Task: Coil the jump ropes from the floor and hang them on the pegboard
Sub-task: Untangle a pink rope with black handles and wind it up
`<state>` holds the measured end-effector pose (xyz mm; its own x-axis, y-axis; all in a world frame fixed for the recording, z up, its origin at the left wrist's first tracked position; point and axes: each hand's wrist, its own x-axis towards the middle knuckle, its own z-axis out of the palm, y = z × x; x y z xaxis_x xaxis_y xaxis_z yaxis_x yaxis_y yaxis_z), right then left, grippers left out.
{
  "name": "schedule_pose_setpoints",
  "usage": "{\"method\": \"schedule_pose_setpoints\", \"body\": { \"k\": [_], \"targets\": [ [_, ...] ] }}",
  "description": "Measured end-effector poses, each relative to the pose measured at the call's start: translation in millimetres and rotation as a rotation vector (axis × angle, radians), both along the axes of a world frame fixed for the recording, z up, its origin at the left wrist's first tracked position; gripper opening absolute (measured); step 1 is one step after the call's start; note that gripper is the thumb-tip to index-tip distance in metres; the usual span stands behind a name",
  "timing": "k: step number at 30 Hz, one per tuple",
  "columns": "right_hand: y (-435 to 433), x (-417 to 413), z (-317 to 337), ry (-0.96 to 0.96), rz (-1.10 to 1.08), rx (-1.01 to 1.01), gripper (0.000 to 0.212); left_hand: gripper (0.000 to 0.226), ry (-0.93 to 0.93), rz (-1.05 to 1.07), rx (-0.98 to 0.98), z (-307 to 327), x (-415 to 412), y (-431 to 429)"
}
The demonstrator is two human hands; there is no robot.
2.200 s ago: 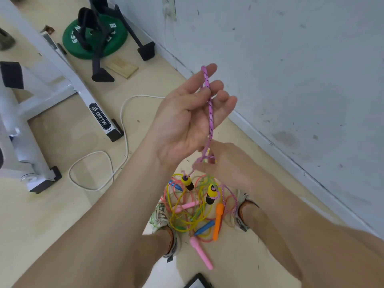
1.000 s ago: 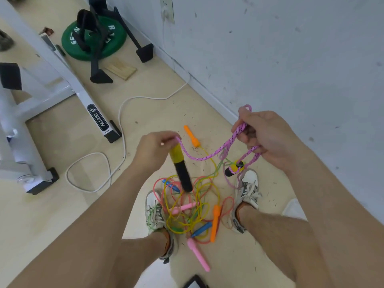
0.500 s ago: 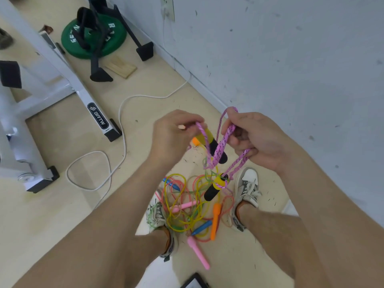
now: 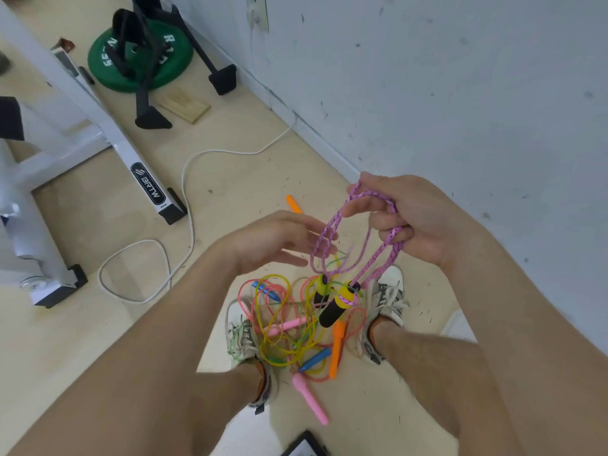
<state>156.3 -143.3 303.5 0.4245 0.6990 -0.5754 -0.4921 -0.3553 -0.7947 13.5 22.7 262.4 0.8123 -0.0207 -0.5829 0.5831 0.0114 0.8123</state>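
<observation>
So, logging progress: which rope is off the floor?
The pink braided rope with yellow-black handles, gripped by the right hand; the thin ropes lie tangled on the floor.

Upper left: green weight plate [image 4: 171, 60] flat on floor [image 4: 98, 340], black strap [image 4: 131, 37] across it, black stand foot [image 4: 222, 79] beside it. Wooden block [image 4: 186, 106] just right of plate. White bench frame [image 4: 108, 139] at left, "BRTW" label [image 4: 148, 184] on its leg. White cable [image 4: 187, 179] loops over floor, runs up to wall outlet [image 4: 258, 11]. Scuffed pale wall [image 4: 460, 77] at right. My left sneaker [image 4: 241, 334] and right sneaker [image 4: 385, 291] below centre. Dark flat device [image 4: 306, 444] at bottom edge.
</observation>
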Motion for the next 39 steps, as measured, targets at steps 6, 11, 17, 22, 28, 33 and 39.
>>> {"method": "schedule_pose_setpoints", "body": {
  "k": [6,11,17,22,28,33,39],
  "targets": [
    [-5,-2,1,-0.113,0.013,-0.050,0.026,0.029,-0.077,0.332,0.464,-22,-6,15],
    [-5,-4,5,0.123,0.116,0.161,0.028,0.031,-0.109,0.078,0.207,-15,-4,-5],
    [-4,-9,15,0.245,0.067,0.409,0.027,0.016,-0.162,-0.228,0.611,-42,0,-35],
    [-14,-12,40,0.220,-0.105,0.510,0.023,0.050,0.027,0.433,0.655,-35,-18,-18],
    [-25,-39,81,0.096,-0.091,0.473,0.028,0.014,-0.164,0.547,0.368,61,-49,-18],
    [-28,-64,135,0.004,-0.013,0.503,0.030,0.027,-0.213,0.014,0.660,63,-51,-98],
    [-51,-72,162,-0.230,-0.282,0.315,0.033,0.028,-0.125,0.021,1.204,68,-66,-113]
  ]
}}
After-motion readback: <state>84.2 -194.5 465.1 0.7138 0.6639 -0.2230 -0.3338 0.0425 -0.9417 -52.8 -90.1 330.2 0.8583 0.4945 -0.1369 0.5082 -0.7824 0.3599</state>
